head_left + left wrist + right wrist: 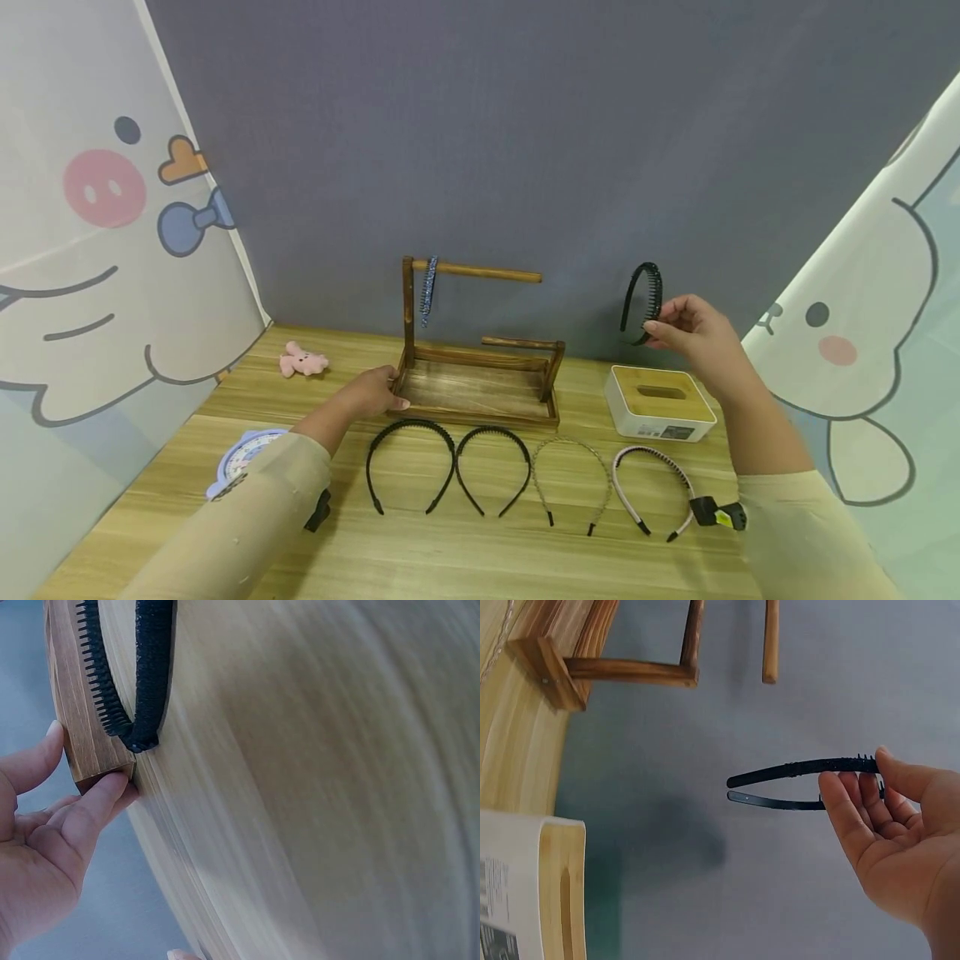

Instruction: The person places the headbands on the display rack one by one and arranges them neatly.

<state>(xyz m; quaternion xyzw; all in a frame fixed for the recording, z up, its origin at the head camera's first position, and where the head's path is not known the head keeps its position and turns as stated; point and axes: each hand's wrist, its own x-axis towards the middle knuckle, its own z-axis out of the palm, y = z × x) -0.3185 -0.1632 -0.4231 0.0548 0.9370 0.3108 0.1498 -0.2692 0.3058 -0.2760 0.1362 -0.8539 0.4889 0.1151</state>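
Note:
My right hand (pixel 690 332) pinches a black toothed headband (pixel 654 292) between thumb and fingers, raised above a tissue box. In the right wrist view the two ends of that headband (pixel 780 772) point away from the hand. At the left end of a brown wooden rack (pixel 480 415), my left hand (pixel 375 390) grips the tray's corner; thumb and fingers are on the wood (pixel 90 742) in the left wrist view. A blue glittery headband (pixel 428 292) hangs on the rack's upper bar (pixel 487 272), near its post. The rack's shorter lower bar (pixel 517 342) carries nothing.
In front of the rack lie a thick black headband (pixel 412 423), a thinner black one (pixel 492 431), a beige one (pixel 567 441) and a pale pink one (pixel 626 487). A white tissue box (pixel 628 408) stands right, a pink plush toy (pixel 303 360) and a round dial (pixel 243 454) left.

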